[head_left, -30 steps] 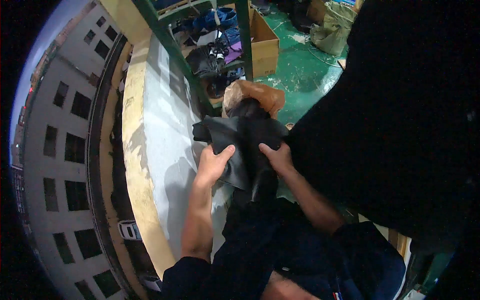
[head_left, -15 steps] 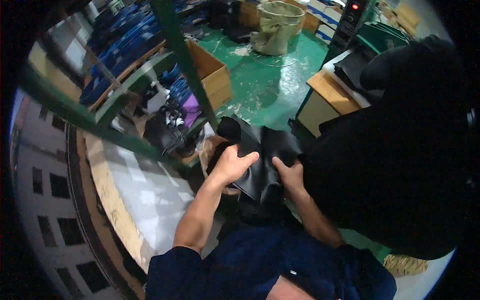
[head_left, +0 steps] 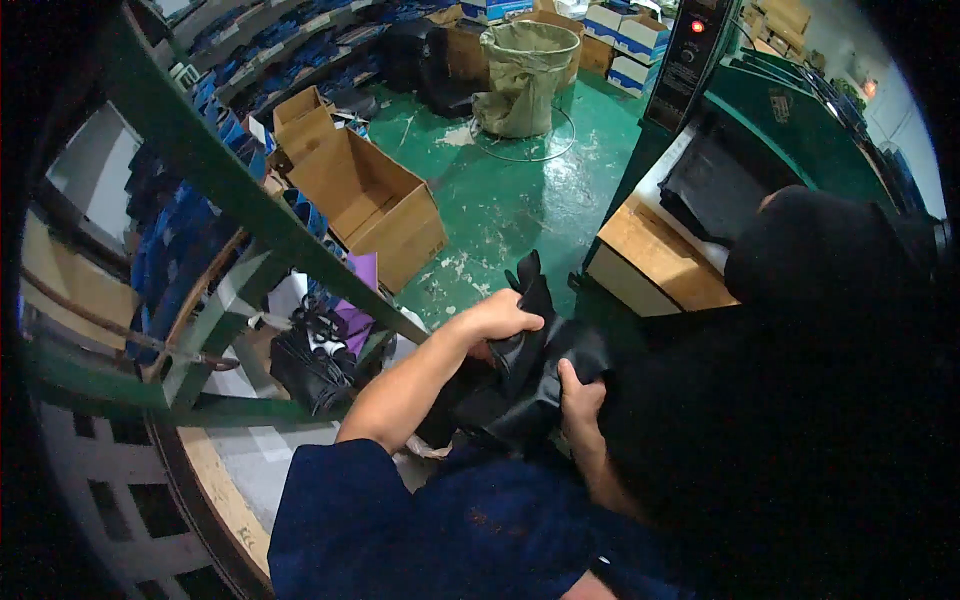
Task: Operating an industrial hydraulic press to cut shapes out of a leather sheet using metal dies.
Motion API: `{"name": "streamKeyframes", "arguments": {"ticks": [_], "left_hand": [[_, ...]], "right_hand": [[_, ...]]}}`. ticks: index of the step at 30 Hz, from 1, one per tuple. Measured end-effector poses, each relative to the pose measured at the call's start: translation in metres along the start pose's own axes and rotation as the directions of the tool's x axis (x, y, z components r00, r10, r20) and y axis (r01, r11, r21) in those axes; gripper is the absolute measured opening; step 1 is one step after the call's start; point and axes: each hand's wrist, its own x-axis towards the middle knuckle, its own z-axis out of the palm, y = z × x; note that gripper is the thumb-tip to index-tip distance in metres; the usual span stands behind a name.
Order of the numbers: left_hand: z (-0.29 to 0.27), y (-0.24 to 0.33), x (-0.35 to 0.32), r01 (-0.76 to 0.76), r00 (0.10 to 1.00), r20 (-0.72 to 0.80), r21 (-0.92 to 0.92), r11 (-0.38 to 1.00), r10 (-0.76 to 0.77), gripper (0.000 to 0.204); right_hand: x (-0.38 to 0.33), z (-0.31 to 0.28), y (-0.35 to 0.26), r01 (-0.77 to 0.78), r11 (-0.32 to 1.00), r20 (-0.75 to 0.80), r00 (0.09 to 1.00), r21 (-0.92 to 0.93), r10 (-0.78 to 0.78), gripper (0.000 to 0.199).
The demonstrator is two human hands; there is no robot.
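Several black, shiny, leather-like sheets point(head_left: 530, 400) hang bunched and folded in front of my body, held between both hands. At their upper left edge my left hand point(head_left: 505, 316) is closed, its thumb lying over the front of the material and the fingers hidden behind. Lower and to the right, my right hand point(head_left: 582, 396) pinches the material, thumb on top. A narrow folded part of the sheets sticks up beyond my left hand. How many layers there are cannot be made out.
A green metal frame point(head_left: 230, 190) slants along the left, beside an open cardboard box point(head_left: 390, 235) and a black bundle with a purple piece point(head_left: 355, 315). A wooden-topped cabinet point(head_left: 660, 255) and green machine point(head_left: 780, 115) stand right. Farther off is a sack-like bin point(head_left: 530, 85). A large black shape fills the right.
The sheets, spread fairly flat before, are now bunched and folded between my hands. My left hand has turned over the upper edge. The view has shifted, showing more of the cardboard box.
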Motion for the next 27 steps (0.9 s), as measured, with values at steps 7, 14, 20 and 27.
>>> {"name": "streamKeyframes", "arguments": {"ticks": [7,14,20,27], "left_hand": [[-0.04,0.01,0.117,0.115,0.967,0.176,0.34,0.933,-0.184,0.062],[-0.067,0.016,0.228,0.187,0.902,0.291,0.4,0.897,-0.318,0.061],[-0.145,-0.04,0.345,0.19,0.899,0.343,0.252,0.949,-0.272,0.062],[-0.261,-0.097,0.439,0.166,0.969,0.145,0.224,0.961,-0.201,0.063]], "right_hand": [[0.021,0.013,-0.003,-0.08,0.984,-0.126,0.987,0.16,0.101,0.058],[0.083,0.037,-0.009,-0.159,0.872,-0.239,0.925,0.464,0.296,0.054],[0.194,0.109,-0.002,-0.246,0.878,-0.347,0.848,0.411,0.4,0.053],[0.322,0.259,-0.032,-0.303,0.942,-0.302,0.893,0.147,0.334,0.07]]}}
